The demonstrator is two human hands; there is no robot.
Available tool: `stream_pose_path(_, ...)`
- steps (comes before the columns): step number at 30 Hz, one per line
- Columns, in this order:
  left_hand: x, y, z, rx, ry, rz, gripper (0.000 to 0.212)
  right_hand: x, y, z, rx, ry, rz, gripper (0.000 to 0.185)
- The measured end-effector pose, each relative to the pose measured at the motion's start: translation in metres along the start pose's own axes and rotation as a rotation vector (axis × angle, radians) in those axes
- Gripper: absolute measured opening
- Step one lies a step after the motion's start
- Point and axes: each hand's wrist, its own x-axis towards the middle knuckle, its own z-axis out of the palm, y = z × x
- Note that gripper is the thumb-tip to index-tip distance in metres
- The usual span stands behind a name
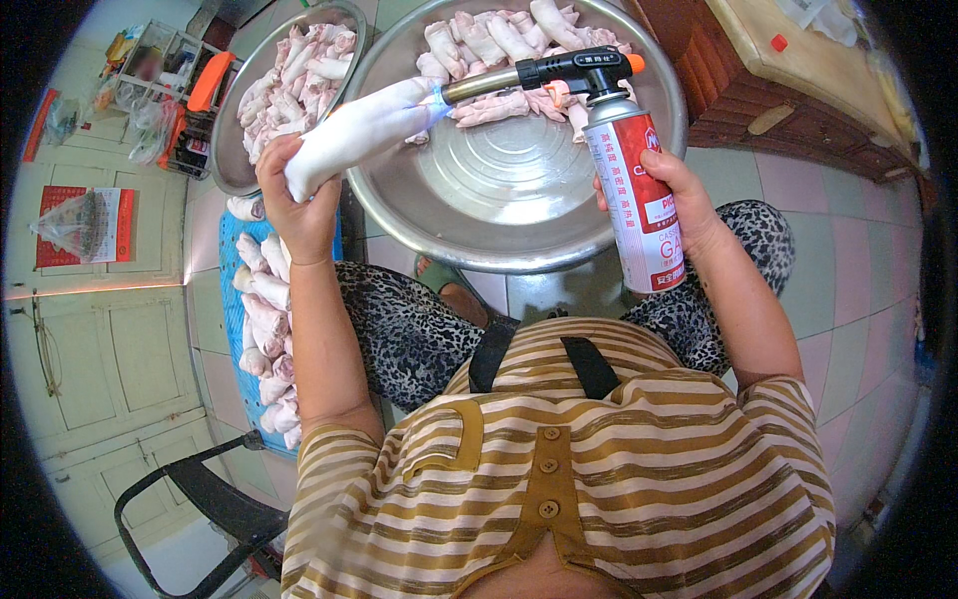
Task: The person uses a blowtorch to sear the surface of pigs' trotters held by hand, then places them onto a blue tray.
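My left hand [298, 202] grips the thick end of a pale pig's trotter [359, 133], which points up and to the right. In my right hand [685, 196] is a red and white gas canister [636, 202], upright with a slight tilt. The black blowtorch head [576, 73] is fitted on top of it, and its metal nozzle [479, 84] points left at the trotter's far end. A blue flame [436, 101] shows where the two meet. Both are above a large round metal basin [486, 213], where several more trotters [498, 45] are heaped along the far side.
An oval metal basin [224, 161] piled with trotters stands at the far left. More trotters lie on a blue surface [233, 329] beside my left arm. A black-framed chair [217, 494] is at lower left. A wooden cabinet [748, 90] stands at the right, a storage rack [161, 64] far left.
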Motion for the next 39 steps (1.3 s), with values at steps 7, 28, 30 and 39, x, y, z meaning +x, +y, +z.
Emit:
stream_pose_path(7, -0.002, -0.007, 0.002, -0.143, 0.003, -0.1, 0.053, 0.0, 0.001, -0.002, -0.004, -0.004, -0.002, 0.063)
stream_pose_path(28, -0.002, 0.002, 0.01, -0.318, 0.059, -0.244, 0.055, -0.006, -0.006, 0.006, 0.052, 0.0, -0.095, 0.05)
stream_pose_path(30, -0.003, 0.003, 0.011, -0.342, 0.061, -0.266, 0.054, -0.005, -0.006, 0.007, 0.042, 0.022, -0.093, 0.051)
stream_pose_path(39, -0.006, -0.008, 0.008, -0.295, 0.032, -0.21, 0.058, -0.009, -0.009, 0.011, 0.02, 0.072, -0.068, 0.052)
